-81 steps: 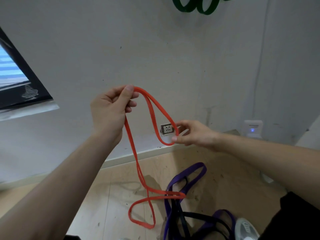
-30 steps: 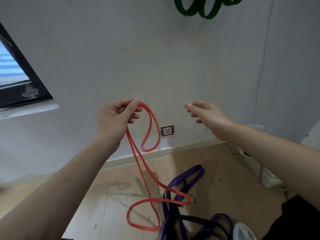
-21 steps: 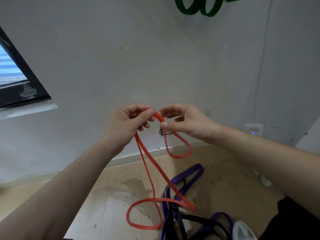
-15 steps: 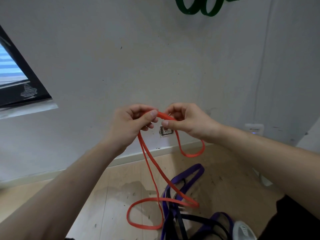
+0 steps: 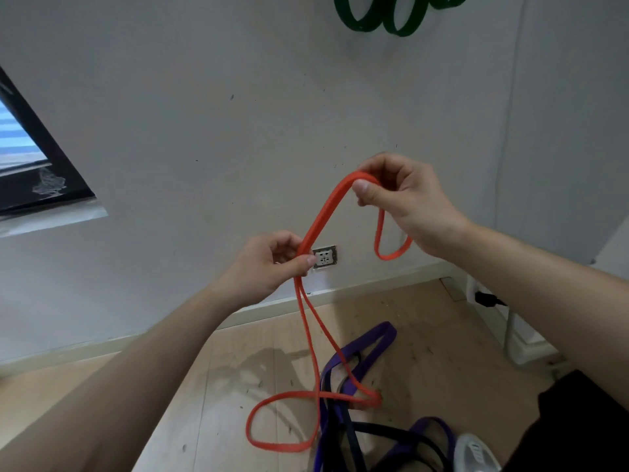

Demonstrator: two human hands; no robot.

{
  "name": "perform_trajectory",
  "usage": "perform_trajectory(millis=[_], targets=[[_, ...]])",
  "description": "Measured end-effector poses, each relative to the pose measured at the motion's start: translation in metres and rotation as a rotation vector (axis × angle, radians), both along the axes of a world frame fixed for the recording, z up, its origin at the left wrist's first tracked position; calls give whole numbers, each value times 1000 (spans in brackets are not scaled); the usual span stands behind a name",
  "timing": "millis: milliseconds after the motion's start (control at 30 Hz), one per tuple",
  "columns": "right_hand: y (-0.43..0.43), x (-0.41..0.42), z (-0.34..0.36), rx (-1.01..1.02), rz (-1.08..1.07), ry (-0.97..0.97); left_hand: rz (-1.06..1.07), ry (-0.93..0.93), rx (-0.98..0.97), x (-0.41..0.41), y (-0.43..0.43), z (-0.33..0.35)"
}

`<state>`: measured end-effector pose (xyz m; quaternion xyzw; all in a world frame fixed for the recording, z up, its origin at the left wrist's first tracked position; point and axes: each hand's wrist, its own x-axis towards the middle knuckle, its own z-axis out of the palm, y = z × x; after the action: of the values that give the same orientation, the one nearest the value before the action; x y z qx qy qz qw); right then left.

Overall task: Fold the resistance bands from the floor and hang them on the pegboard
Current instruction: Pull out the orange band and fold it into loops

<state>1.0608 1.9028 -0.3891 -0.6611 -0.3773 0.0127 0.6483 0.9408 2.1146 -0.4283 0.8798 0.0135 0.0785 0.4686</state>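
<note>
On the floor (image 5: 221,386) nearest the camera, the orange band's (image 5: 323,212) slack end is lying across a purple band (image 5: 386,332) and a black band (image 5: 381,431). Above it, the left hand (image 5: 269,264) is pinching both strands together, probably gathering length for a fold. The right hand (image 5: 408,202), higher, is gripping the doubled top, with a short loop dangling below it. Between the hands the band is running up and rightward. Farther off, green bands (image 5: 360,27) are hanging on the wall.

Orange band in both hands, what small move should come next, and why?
Probably the left hand slides down the paired strands and lifts another length to the right hand. The orange band is only partly gathered: its lower loop lies on the floor across the purple bands.
</note>
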Motion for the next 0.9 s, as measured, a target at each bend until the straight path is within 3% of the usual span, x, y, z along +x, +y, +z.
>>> perform_trajectory(millis=[233, 333, 567, 800, 900], targets=[[-8, 16, 2, 122, -121, 128, -47, 140, 101, 8, -4, -14], [-11, 31, -4, 164, -151, 212, -66, 192, -52, 8, -1, -13], [-42, 73, -35, -217, 10, 305, 178, -62, -423, 4, 17, 10], [-31, 57, -39, -537, 147, 249, 219, -259, -337, 7, 1, 34], [-14, 43, -35, -465, 235, 283, 154, -277, -214, 10, -11, 35]])
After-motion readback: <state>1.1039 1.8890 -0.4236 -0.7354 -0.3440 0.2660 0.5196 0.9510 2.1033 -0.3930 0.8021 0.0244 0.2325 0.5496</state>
